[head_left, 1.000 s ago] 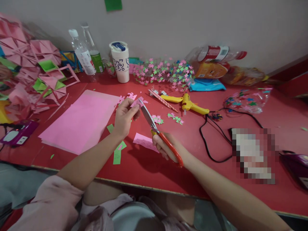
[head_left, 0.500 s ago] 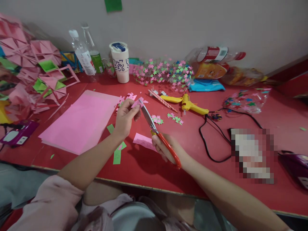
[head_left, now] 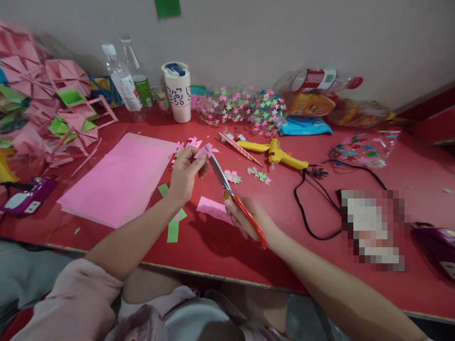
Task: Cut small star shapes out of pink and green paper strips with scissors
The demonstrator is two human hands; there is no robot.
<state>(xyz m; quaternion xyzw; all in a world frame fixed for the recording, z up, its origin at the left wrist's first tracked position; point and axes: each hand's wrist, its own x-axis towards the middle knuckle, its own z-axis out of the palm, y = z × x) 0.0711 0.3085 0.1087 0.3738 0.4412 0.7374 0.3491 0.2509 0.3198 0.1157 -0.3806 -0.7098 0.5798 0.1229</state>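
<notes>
Between the thumb and fingers of my left hand (head_left: 186, 173) is a small piece of pink paper (head_left: 202, 152). My right hand (head_left: 250, 218) is wrapped round the red handles of a pair of scissors (head_left: 221, 176), whose blade tips touch the pink piece. Under the right hand lies a pink paper strip (head_left: 212, 208) with faint drawn lines. Green paper strips (head_left: 173, 229) rest below my left wrist. Past the scissors are small piles of pink and green paper stars (head_left: 232, 176), and pink scraps (head_left: 192, 142) lie behind the left hand.
Pink sheets (head_left: 121, 180) lie at left, near a purple power strip (head_left: 30, 196). A tumbler (head_left: 177, 92) and bottles (head_left: 122, 78) stand by the wall. At right are a yellow glue gun (head_left: 284, 155), its black cord (head_left: 296, 203) and a star-filled bag (head_left: 362, 149).
Both hands keep nearly the same place. The scissor blades look slightly closer together at the pink piece. At the far left edge, a dark blurred shape among the pink paper has shifted.
</notes>
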